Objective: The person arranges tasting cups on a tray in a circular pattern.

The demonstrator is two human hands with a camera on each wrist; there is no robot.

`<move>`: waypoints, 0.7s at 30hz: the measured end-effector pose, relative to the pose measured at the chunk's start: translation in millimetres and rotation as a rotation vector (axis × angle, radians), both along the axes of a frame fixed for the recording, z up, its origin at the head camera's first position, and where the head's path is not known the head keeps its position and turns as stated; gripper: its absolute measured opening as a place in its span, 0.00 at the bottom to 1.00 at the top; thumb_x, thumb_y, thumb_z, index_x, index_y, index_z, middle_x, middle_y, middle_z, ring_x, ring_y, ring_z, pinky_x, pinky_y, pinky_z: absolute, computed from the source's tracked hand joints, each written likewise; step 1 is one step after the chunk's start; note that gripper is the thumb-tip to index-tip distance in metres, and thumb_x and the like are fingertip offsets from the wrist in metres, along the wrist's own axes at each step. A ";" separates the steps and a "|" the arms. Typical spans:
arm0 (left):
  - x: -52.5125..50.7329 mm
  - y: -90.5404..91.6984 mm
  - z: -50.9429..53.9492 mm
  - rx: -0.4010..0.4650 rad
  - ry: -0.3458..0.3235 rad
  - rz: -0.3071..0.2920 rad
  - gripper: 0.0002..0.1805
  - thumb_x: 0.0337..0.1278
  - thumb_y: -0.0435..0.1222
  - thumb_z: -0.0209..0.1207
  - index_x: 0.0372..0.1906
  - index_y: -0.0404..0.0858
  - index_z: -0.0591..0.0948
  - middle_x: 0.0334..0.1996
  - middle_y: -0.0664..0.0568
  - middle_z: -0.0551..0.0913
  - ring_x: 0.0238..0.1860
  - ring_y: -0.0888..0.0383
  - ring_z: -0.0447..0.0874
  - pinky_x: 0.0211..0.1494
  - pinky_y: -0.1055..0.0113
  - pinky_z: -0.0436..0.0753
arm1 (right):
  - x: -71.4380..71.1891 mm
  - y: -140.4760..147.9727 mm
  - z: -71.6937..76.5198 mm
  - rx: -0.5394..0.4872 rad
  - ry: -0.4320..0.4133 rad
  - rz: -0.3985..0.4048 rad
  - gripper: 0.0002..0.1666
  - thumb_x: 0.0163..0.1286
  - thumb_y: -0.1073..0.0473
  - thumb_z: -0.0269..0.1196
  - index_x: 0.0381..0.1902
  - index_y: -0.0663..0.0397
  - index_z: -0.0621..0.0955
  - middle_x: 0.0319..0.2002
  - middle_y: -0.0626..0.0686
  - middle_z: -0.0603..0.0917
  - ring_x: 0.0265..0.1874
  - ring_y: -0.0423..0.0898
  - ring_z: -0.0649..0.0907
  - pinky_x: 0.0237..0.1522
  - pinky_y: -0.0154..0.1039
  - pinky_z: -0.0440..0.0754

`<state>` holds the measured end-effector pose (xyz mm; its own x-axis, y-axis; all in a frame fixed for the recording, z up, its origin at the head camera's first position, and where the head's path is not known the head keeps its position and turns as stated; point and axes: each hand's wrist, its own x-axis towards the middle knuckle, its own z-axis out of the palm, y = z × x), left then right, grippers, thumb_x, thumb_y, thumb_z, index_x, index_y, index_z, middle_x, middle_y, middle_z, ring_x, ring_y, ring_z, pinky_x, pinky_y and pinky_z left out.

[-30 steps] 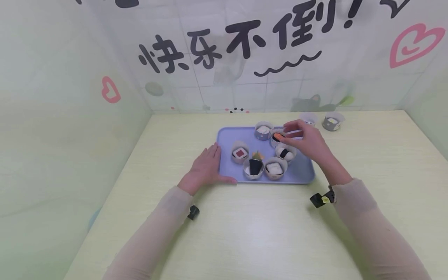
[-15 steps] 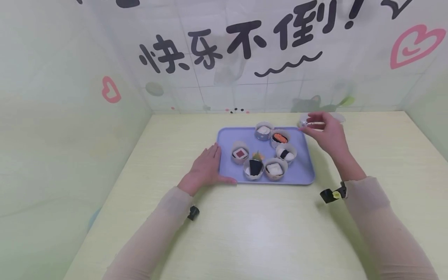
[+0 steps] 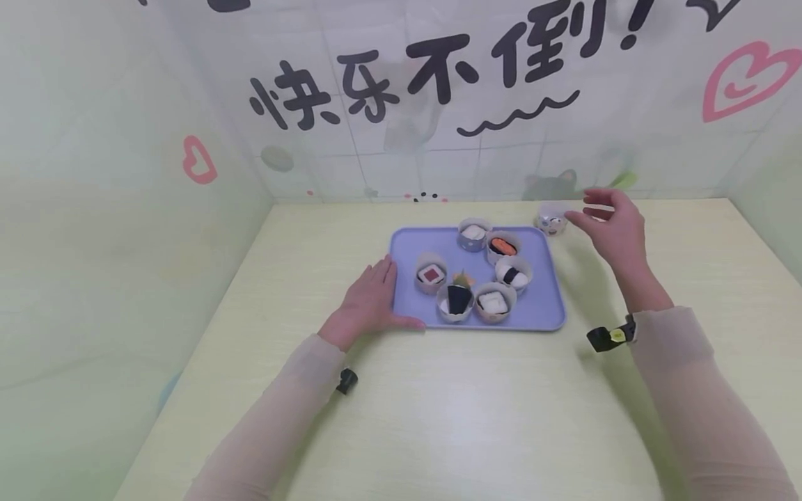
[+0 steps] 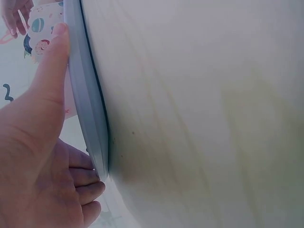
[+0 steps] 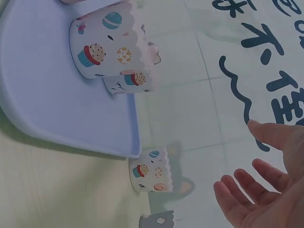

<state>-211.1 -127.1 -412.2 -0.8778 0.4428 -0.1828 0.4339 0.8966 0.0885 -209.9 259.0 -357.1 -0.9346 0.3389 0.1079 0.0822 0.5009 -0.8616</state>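
Observation:
My left hand (image 3: 366, 300) rests against the left end of a lavender tray (image 3: 542, 300), fingers straight along the rim and thumb along the front edge. The left wrist view has that thumb (image 4: 51, 71) lying on the rim. Several paper cups stand on the tray, holding toy sushi pieces: an orange-topped one (image 3: 503, 246), a white one with a black band (image 3: 513, 276), and a black-wrapped one (image 3: 460, 299) among them. My right hand (image 3: 619, 233) hovers, fingers spread and holding nothing, right of a patterned paper cup (image 3: 552, 223) behind the tray.
A grey paper cup (image 5: 157, 220) stands near the back wall in the right wrist view; in the head view my right hand hides it. A printed curtain (image 3: 426, 167) closes off the back of the table (image 3: 451, 403), with side walls left and right.
My right hand has moved right, from above the orange-topped sushi cup to beyond the tray's back right corner. My left hand and the tray stay where they were.

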 end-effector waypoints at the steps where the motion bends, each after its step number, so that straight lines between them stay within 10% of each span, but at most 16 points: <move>1: -0.2 0.0 0.0 -0.002 0.001 -0.002 0.76 0.37 0.76 0.62 0.78 0.26 0.46 0.80 0.34 0.45 0.81 0.43 0.45 0.83 0.54 0.48 | -1.1 1.7 -0.1 -0.006 0.000 -0.010 0.37 0.65 0.46 0.67 0.68 0.55 0.71 0.58 0.46 0.77 0.58 0.45 0.79 0.42 0.19 0.76; 14: -1.6 1.2 0.9 -0.011 -0.003 0.000 0.76 0.38 0.76 0.61 0.78 0.27 0.44 0.80 0.35 0.43 0.81 0.44 0.44 0.83 0.54 0.46 | -17.6 28.9 -2.3 -0.125 -0.031 -0.156 0.32 0.65 0.45 0.67 0.65 0.42 0.72 0.49 0.29 0.72 0.58 0.38 0.77 0.52 0.27 0.76; 21: 0.8 1.4 2.3 -0.009 -0.002 -0.004 0.75 0.38 0.75 0.61 0.78 0.26 0.45 0.80 0.34 0.44 0.81 0.43 0.44 0.83 0.53 0.47 | -24.0 35.4 -11.9 -0.141 -0.048 -0.232 0.38 0.66 0.46 0.66 0.71 0.48 0.68 0.62 0.38 0.71 0.68 0.46 0.72 0.66 0.32 0.74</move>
<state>-210.2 -125.7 -409.9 -0.8756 0.4445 -0.1890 0.4371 0.8957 0.0812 -233.9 294.4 -369.1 -0.8331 0.5532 0.0020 0.2232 0.3395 -0.9137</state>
